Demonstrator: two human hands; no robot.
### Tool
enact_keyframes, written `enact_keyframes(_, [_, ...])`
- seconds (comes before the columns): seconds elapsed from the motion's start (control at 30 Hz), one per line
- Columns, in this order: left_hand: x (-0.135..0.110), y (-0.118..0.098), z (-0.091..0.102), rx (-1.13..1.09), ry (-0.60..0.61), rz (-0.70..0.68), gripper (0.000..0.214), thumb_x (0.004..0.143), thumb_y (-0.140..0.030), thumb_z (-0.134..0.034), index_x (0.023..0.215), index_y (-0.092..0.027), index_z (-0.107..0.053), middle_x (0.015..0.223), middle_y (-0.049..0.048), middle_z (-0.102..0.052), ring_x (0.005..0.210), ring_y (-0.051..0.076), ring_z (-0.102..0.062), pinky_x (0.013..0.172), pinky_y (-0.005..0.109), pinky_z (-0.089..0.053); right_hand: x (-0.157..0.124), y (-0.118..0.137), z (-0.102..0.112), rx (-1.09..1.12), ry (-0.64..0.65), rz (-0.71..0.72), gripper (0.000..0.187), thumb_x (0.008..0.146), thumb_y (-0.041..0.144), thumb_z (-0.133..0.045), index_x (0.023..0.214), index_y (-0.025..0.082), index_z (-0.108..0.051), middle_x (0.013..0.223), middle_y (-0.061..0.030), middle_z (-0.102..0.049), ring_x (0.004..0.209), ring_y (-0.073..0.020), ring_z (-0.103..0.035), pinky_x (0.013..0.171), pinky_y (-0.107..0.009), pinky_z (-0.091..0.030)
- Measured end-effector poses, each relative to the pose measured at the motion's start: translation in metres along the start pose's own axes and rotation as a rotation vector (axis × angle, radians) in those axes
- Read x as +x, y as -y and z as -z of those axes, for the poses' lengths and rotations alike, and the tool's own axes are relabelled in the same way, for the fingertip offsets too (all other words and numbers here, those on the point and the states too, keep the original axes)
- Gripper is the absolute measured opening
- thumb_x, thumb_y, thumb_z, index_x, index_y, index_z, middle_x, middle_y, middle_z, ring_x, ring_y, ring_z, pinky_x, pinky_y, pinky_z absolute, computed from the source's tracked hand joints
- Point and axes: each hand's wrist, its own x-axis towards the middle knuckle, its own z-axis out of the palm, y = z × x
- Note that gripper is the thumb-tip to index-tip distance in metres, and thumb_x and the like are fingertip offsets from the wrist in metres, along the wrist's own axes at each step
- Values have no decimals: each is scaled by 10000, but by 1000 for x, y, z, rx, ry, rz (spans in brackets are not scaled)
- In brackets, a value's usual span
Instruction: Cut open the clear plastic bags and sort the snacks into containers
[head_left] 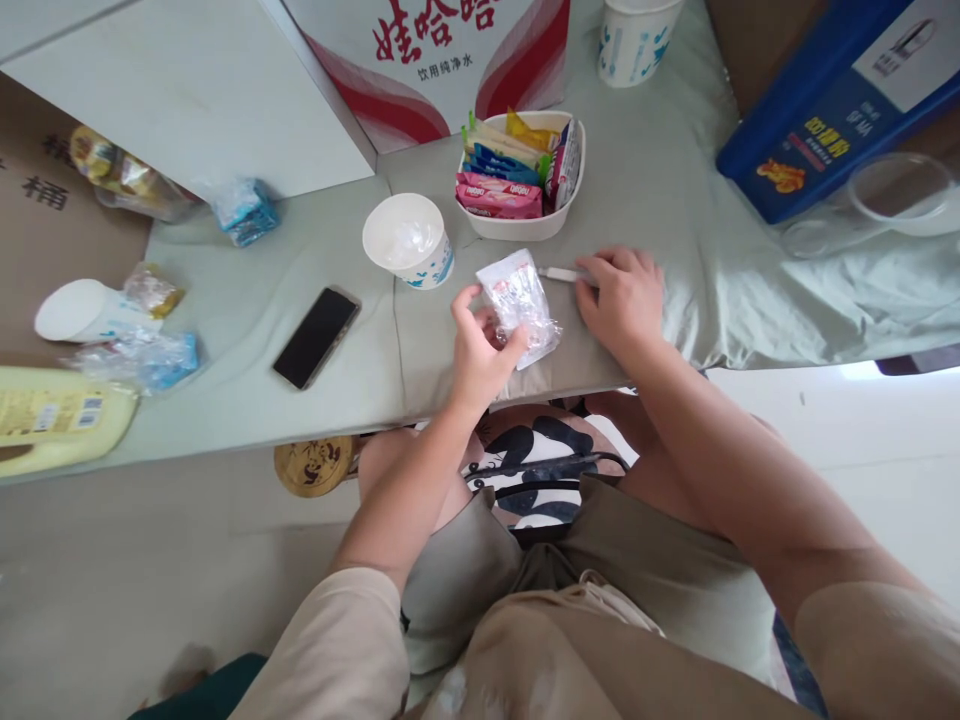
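My left hand [478,345] pinches a clear plastic snack wrapper [519,300] with red print, holding it just above the table's front edge. My right hand [622,297] rests on the pale green tablecloth [660,190], its fingertips closed on a small white stick-like tool [559,274] lying to the right of the wrapper. Just beyond the wrapper stands a white tray [525,228] packed with several wrapped snacks. A white paper cup [409,240] stands to the left of the tray.
A black phone [316,336] lies left of the cup. Farther left are a tipped paper cup [79,310], crumpled wrappers [142,357] and a yellow bottle [52,415]. A red-and-white carton [435,50], another cup [634,38], a blue box [832,110] and a clear lid [896,190] stand behind.
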Motion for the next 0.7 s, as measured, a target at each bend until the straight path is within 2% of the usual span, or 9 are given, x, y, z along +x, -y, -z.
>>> enact_keyframes(0.1, [7, -6, 20, 257, -25, -66, 710, 829, -475, -784, 1392, -259, -411, 1065, 71, -673, 989, 237, -686, 947, 408, -551, -2, 7, 6, 84, 15, 48, 339, 953, 282, -438, 1153, 224, -706, 1126, -151, -689, 1075, -341, -593, 936, -507, -460])
enact_keyframes(0.2, [17, -6, 44, 421, -77, -157, 654, 828, -515, -767, 1344, -220, -492, 1231, 129, -638, 1207, 293, -616, 1082, 468, -478, -8, 17, 8, 236, 109, 205, 352, 944, 339, -433, 1167, 205, -670, 1103, -133, -711, 1040, -306, -621, 953, -464, -472])
enact_keyframes(0.3, [24, -3, 51, 430, -9, -245, 713, 799, -529, -788, 1371, -223, -494, 1416, 155, -574, 1367, 314, -529, 1160, 484, -419, -14, 24, 2, 337, 235, 356, 437, 877, 404, -524, 1235, 180, -636, 1138, -139, -727, 1040, -307, -638, 945, -451, -483])
enact_keyframes(0.37, [28, 0, 47, 403, 67, -252, 731, 781, -503, -808, 1385, -240, -490, 1448, 141, -577, 1383, 303, -528, 1170, 467, -416, -17, 27, -3, 352, 302, 409, 473, 827, 352, -558, 1264, 185, -626, 1132, -131, -735, 1038, -306, -641, 939, -447, -484])
enact_keyframes(0.43, [32, 0, 42, 373, 107, -209, 679, 785, -439, -810, 1365, -252, -511, 1351, 111, -654, 1279, 267, -608, 1123, 429, -458, -18, 28, -5, 344, 330, 430, 442, 797, 257, -540, 1219, 195, -655, 1062, -115, -744, 1006, -294, -644, 923, -439, -483])
enact_keyframes(0.53, [39, -2, 38, 323, 53, -107, 436, 799, -334, -780, 1193, -248, -615, 1004, 36, -735, 918, 186, -684, 914, 337, -535, -17, 27, -1, 328, 322, 439, 311, 783, 166, -496, 1003, 203, -713, 935, -102, -734, 903, -270, -644, 862, -418, -488])
enact_keyframes(0.63, [45, -4, 46, 218, -87, -32, 198, 804, -302, -751, 959, -237, -645, 741, -26, -633, 659, 126, -585, 676, 262, -496, -13, 19, 9, 328, 274, 381, 229, 773, 139, -490, 839, 219, -694, 917, -97, -723, 875, -262, -640, 839, -417, -498])
enact_keyframes(0.7, [46, -5, 56, 119, -134, 12, 180, 803, -323, -751, 886, -235, -617, 672, -47, -554, 579, 107, -529, 590, 242, -452, -9, 9, 14, 316, 214, 286, 217, 775, 137, -491, 819, 230, -682, 916, -90, -717, 895, -265, -646, 846, -429, -505])
